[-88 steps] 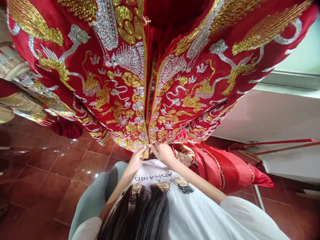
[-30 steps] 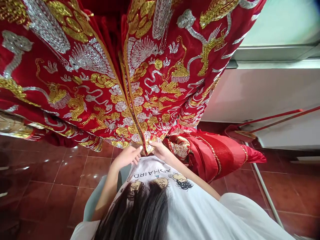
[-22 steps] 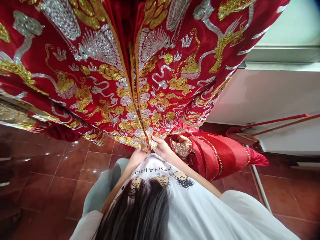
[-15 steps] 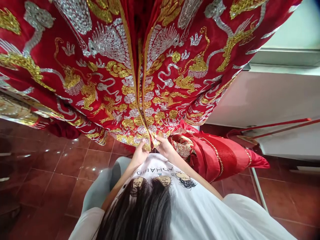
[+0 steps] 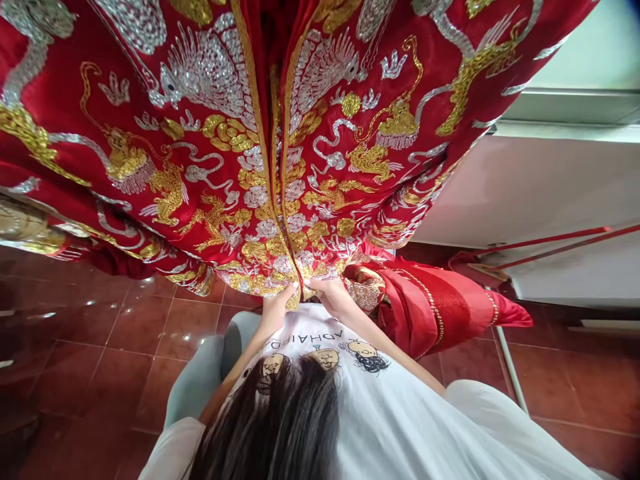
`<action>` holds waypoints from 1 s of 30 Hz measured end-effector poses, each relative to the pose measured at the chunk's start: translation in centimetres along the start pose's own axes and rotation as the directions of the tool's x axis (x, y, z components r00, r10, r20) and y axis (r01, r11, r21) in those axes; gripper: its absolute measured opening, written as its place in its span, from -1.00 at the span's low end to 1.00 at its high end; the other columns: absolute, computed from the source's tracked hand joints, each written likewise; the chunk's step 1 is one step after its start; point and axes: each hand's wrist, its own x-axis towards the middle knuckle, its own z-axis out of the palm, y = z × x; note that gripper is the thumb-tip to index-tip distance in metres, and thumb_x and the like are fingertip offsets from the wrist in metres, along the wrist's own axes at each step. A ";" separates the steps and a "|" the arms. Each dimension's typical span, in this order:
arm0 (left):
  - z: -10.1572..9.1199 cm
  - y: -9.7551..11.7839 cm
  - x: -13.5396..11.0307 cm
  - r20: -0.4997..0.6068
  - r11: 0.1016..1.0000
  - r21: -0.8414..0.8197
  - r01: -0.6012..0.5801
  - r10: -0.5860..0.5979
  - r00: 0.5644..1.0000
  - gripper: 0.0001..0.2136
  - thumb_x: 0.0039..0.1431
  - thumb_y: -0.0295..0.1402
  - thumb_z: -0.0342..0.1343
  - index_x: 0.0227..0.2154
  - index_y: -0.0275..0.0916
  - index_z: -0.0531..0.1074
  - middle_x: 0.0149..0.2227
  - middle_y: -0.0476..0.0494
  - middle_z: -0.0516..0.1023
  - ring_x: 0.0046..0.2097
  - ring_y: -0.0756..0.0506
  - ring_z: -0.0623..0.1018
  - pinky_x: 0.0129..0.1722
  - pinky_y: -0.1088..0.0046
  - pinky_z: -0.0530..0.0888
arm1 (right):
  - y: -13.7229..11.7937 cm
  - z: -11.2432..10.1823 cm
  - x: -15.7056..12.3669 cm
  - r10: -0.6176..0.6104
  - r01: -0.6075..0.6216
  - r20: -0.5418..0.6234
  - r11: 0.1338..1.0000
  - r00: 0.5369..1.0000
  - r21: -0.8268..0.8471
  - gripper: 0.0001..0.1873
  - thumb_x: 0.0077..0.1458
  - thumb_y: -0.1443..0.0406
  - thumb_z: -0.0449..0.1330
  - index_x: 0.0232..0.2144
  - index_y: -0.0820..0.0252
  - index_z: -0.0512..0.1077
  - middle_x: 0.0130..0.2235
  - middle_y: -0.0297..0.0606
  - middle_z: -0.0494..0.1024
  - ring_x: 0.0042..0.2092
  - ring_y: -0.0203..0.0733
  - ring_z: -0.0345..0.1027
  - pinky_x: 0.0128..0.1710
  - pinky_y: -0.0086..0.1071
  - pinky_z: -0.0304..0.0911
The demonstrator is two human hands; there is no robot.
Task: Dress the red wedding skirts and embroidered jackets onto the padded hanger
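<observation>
A red jacket (image 5: pixel 210 153) with dense gold and silver embroidery hangs in front of me, its two front panels meeting along a gold-trimmed centre opening (image 5: pixel 280 167). My left hand (image 5: pixel 277 308) pinches the bottom hem of the left panel. My right hand (image 5: pixel 330 295) pinches the bottom hem of the right panel just beside it. Both hands are closed on the cloth at the lowest point of the opening, fingertips almost touching. My white printed shirt and dark hair fill the bottom of the view.
A red embroidered skirt (image 5: pixel 435 310) hangs or lies bunched to the right of my hands. More embroidered garments (image 5: pixel 30 227) sit at the left edge. A white wall or cabinet (image 5: pixel 540 193) stands at right, with red rods (image 5: pixel 550 243) across it. The floor is dark red tile (image 5: pixel 125 333).
My hands stay on the jacket's bottom hem throughout; a second ago the left hand was looser, and now it pinches the hem again. The two front edges sit closer together.
</observation>
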 end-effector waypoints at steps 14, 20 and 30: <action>-0.5 -0.2 0.4 0.054 0.993 -0.116 0.010 -0.003 0.999 -0.74 -0.17 -0.30 0.36 -0.35 -0.22 0.56 -0.13 -0.16 0.62 0.20 -0.24 0.39 0.31 0.22 0.13 | -0.5 -2.8 0.0 0.458 -0.406 -0.021 0.764 0.889 -0.502 -0.41 -0.06 -0.19 0.15 -0.43 0.25 0.43 -0.49 -0.12 0.57 -0.49 -0.16 0.44 -0.54 -0.37 0.30; -0.2 -1.5 1.3 0.057 0.976 -0.218 0.015 -0.002 0.998 -0.59 -0.07 -0.23 0.31 -0.11 -0.23 0.52 -0.09 -0.18 0.61 0.12 -0.22 0.47 0.23 0.18 0.25 | -0.8 -2.2 -1.7 0.114 -0.050 0.031 0.644 0.993 -0.764 -0.52 -0.01 -0.08 0.14 -0.58 0.25 0.38 -0.60 -0.27 0.44 -0.56 -0.33 0.26 -0.55 -0.47 0.15; -0.1 -2.7 2.2 -0.014 0.964 -0.266 -0.021 0.018 1.000 -0.56 -0.17 -0.27 0.38 -0.15 -0.24 0.52 -0.16 -0.16 0.62 0.06 -0.21 0.51 0.15 0.21 0.33 | 0.6 0.3 -0.6 -0.136 0.194 0.153 0.378 0.979 -0.905 -0.65 -0.01 0.16 0.17 -0.68 0.21 0.24 -0.65 -0.37 0.30 -0.55 -0.38 0.05 -0.51 -0.45 -0.09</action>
